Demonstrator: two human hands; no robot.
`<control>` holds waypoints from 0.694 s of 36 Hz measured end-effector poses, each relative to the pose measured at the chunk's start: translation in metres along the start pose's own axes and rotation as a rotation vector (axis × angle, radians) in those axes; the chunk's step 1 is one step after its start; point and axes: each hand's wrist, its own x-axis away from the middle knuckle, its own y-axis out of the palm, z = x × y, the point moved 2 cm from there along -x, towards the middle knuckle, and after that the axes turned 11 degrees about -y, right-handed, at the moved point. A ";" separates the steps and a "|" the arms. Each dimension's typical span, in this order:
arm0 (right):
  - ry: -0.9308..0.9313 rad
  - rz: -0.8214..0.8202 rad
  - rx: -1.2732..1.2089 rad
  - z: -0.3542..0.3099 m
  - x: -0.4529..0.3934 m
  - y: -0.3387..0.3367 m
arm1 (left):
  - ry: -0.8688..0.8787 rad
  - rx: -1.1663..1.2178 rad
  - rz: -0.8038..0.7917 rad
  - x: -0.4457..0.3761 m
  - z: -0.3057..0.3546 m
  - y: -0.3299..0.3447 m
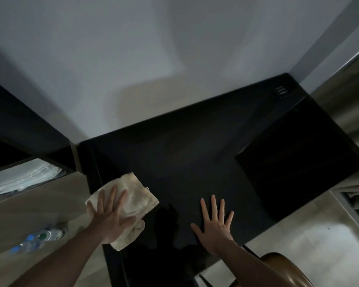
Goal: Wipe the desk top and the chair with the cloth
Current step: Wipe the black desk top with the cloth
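The black desk top [184, 158] fills the middle of the view, set against a white wall. A crumpled cream cloth [136, 195] lies near the desk's left edge. My left hand [110, 218] presses flat on the cloth with straight, spread fingers. My right hand [215, 222] rests flat on the bare desk top near the front edge, fingers spread, holding nothing. The brown chair [278, 268] shows only as a curved back at the bottom right, below the desk's front edge.
A darker square mat or panel [298, 166] lies on the desk's right part, and a small label [281, 92] sits at the far right corner. Water bottles with blue caps [39, 238] stand on the floor at left. A dark cabinet [19, 131] flanks the desk's left side.
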 end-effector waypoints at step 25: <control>-0.153 0.160 0.074 0.119 -0.026 -0.087 | -0.001 -0.053 0.130 -0.033 0.102 -0.036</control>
